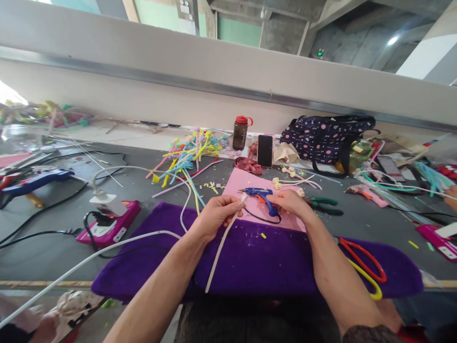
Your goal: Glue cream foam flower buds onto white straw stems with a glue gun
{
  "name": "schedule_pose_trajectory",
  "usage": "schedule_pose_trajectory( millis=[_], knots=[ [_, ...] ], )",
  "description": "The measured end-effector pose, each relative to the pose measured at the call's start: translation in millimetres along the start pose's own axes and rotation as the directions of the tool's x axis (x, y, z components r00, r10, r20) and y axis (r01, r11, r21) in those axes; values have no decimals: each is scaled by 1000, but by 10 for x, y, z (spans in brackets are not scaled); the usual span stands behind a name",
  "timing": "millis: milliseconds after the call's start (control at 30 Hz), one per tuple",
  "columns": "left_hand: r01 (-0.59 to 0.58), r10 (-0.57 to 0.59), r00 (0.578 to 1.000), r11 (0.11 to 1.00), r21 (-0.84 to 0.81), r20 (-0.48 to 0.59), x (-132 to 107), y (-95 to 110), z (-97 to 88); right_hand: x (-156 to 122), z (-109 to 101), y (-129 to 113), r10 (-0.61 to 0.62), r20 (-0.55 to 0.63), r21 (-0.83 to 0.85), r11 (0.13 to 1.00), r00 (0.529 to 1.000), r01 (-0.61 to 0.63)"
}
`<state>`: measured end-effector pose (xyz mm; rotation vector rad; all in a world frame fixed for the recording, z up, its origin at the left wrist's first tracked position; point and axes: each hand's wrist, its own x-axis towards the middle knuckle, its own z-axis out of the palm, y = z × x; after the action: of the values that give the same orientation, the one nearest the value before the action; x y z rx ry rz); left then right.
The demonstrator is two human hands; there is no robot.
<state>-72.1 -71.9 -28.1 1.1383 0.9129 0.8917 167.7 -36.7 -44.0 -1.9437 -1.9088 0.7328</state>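
My left hand [219,215] pinches the upper end of a white fuzzy pipe cleaner [219,255], whose length hangs down over a purple cloth [257,259]. A small pale piece at its tip shows just above my fingertips. My right hand [291,204] is closed at the back of a blue glue gun [259,192] with an orange trigger. The gun's nozzle points left, close to the pipe cleaner's tip. Beneath both hands lies a pink sheet [237,183]. Green-handled pliers [324,206] rest just right of my right wrist.
Colourful pipe cleaners [194,152] are heaped behind my left hand. A brown bottle [240,133], a phone [264,151] and a dark patterned bag [328,140] stand at the back. Scissors [366,262] lie right, a pink power strip [110,224] and cables left.
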Motion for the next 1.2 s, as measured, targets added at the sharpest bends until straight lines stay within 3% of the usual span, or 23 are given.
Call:
schedule_pose_trajectory(
  millis=[167,333,467,633,767,1000,1200],
  knots=[
    [6,-7,1000,1000,16,3,-5,6,8,39,126,-16,32,-106,36,999,994,-28],
    [7,-7,1000,1000,26,-15,1,13,14,77,184,7,76,-133,282,959,988,-36],
    [10,-10,1000,1000,17,-8,-7,26,21,51,128,-6,67,-153,553,833,986,29],
    [11,-11,1000,1000,14,-8,-19,31,20,-7,100,-105,-14,-236,770,607,972,196],
    [17,-17,1000,1000,13,-8,-10,18,14,-30,74,-169,-63,-267,860,435,962,267],
    [25,-25,1000,1000,15,-5,-9,29,12,-116,5,-252,-189,-256,932,212,948,294],
    [34,-34,999,999,27,-2,-7,34,11,-138,12,-289,-183,-244,933,223,952,282]
  ],
)
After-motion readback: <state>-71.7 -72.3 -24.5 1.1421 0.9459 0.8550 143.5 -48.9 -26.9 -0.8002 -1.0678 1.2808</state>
